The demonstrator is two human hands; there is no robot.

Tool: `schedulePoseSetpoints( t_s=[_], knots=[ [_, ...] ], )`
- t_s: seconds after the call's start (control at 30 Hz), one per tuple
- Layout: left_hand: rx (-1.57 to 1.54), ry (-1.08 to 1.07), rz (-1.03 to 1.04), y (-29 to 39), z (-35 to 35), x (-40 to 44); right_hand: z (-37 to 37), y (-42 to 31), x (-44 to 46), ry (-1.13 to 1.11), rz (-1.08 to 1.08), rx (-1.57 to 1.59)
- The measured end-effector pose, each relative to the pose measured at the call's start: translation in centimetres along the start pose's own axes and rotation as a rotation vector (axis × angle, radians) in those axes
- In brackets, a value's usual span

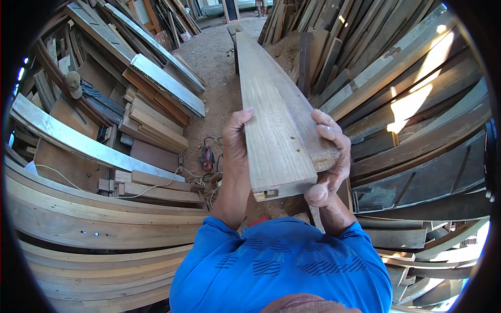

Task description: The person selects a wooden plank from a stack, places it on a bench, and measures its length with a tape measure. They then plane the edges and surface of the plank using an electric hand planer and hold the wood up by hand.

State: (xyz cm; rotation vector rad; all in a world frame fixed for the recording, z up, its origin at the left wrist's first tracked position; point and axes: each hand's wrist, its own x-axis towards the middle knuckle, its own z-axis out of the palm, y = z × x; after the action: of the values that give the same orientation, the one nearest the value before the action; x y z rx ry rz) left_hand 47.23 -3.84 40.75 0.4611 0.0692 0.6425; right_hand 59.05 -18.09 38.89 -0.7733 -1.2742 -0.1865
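Observation:
Two long wooden planks lie side by side in front of my chest, pointing away down the aisle. The left plank (pixel 272 135) has small dark holes in its face and a dark slot in its near end. Beside it, the right plank (pixel 313 136) shows a rough near end. My left hand (pixel 238 136) grips the left plank's outer edge, thumb on top and fingers hidden beneath. Wrapped around the near end of the right plank is my right hand (pixel 334 154), its thumb close to the left plank's corner.
A red power tool (pixel 207 158) lies on the floor at left, near a pale cord (pixel 151 194). Stacked boards (pixel 104 224) fill the left side. More timber (pixel 417 104) leans along the right. A cap (pixel 73 83) rests among the boards at upper left.

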Motion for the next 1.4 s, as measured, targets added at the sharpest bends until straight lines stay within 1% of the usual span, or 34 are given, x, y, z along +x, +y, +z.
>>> schedulePoseSetpoints(
  t_s=[0.07,0.1,0.17,0.23,0.3,0.37,0.4,0.43,0.47,0.57,0.6,0.63,0.67,0.7,0.73,0.77,0.83,0.87,0.93,0.97,1.0,1.03,1.07,1.17,1.2,1.27,1.33,1.37,1.4],
  knots=[
    [-0.018,-0.044,-0.078,0.9,-1.3,0.0,-0.1,-0.7,-0.1,0.01,0.208,-0.001],
    [-0.027,-0.066,-0.116,1.1,-2.0,0.0,-0.3,-0.8,-0.4,-0.011,0.326,0.113],
    [-0.015,-0.014,-0.124,0.0,-3.4,-0.6,-0.7,-0.9,-0.9,-0.014,0.572,0.331],
    [0.01,0.052,-0.156,-1.5,-5.4,-1.8,-3.0,1.1,-3.1,-0.1,0.985,0.541],
    [0.048,0.16,-0.206,-3.4,-7.7,-3.1,-3.3,1.2,-5.6,0.004,1.454,0.884],
    [0.109,0.269,-0.269,-5.4,-11.9,-4.2,-1.8,0.7,-8.0,0.002,1.615,0.564],
    [0.149,0.315,-0.313,-6.5,-15.2,-4.8,-1.7,2.0,-11.0,-0.014,1.677,0.531],
    [0.322,0.288,-0.322,-7.4,-18.4,-5.6,-1.5,4.1,-14.9,-0.032,1.74,0.497],
    [0.493,0.261,-0.329,-8.4,-21.6,-6.4,-1.4,5.5,-18.9,-0.029,1.764,0.454],
    [0.654,0.474,-0.48,-12.6,-30.1,-9.8,-0.7,7.9,-28.1,-0.058,1.86,0.233],
    [0.638,0.531,-0.51,-14.9,-35.1,-11.1,-0.2,8.6,-31.3,-0.075,1.895,0.147],
    [0.62,0.591,-0.543,-17.6,-40.6,-12.7,-0.1,10.2,-36.4,-0.098,1.888,0.108],
    [0.598,0.657,-0.577,-19.5,-43.4,-14.5,-0.3,11.8,-42.3,-0.125,1.884,0.071],
    [0.63,0.698,-0.522,-20.0,-43.0,-15.7,-0.2,12.4,-45.8,-0.15,1.874,0.035],
    [0.665,0.728,-0.469,-20.4,-41.9,-16.1,0.3,11.7,-45.8,-0.078,1.86,0.087],
    [0.696,0.757,-0.423,-21.1,-41.4,-16.7,0.0,11.6,-46.3,-0.156,1.9,0.04],
    [0.722,0.809,-0.541,-22.9,-43.1,-17.5,-1.9,11.5,-48.7,-0.321,1.97,-0.061],
    [0.735,0.83,-0.6,-23.9,-44.0,-18.1,-2.7,11.4,-50.5,-0.361,1.99,-0.142],
    [0.721,0.82,-0.611,-26.2,-44.6,-18.6,-4.7,12.3,-57.6,-0.441,2.011,-0.306],
    [0.715,0.811,-0.615,-27.6,-45.0,-18.7,-5.6,12.0,-57.3,-0.436,1.988,-0.324],
    [0.697,0.795,-0.577,-29.3,-45.6,-18.8,-6.6,11.7,-55.8,-0.434,1.963,-0.345],
    [0.678,0.783,-0.536,-30.9,-45.9,-18.7,-8.2,11.2,-57.0,-0.437,1.937,-0.363],
    [0.663,0.771,-0.492,-32.4,-46.1,-18.8,-9.1,11.3,-58.3,-0.458,1.826,-0.532],
    [0.808,0.788,-0.541,-34.2,-41.8,-16.2,-12.8,11.6,-55.4,-0.342,1.874,-0.248],
    [0.86,0.788,-0.55,-34.6,-40.5,-15.5,-13.2,11.5,-52.9,-0.306,1.914,-0.224],
    [0.999,0.812,-0.622,-35.7,-40.8,-15.1,-13.5,11.1,-46.1,-0.237,1.981,-0.166],
    [1.017,0.766,-0.657,-33.5,-37.6,-13.3,-13.7,10.9,-41.5,-0.11,1.928,0.14],
    [0.99,0.677,-0.543,-31.5,-34.7,-12.2,-13.7,10.7,-38.7,-0.055,1.889,0.291],
    [0.963,0.586,-0.431,-29.6,-31.9,-11.1,-13.3,10.4,-34.9,-0.055,1.925,0.338]
  ],
)
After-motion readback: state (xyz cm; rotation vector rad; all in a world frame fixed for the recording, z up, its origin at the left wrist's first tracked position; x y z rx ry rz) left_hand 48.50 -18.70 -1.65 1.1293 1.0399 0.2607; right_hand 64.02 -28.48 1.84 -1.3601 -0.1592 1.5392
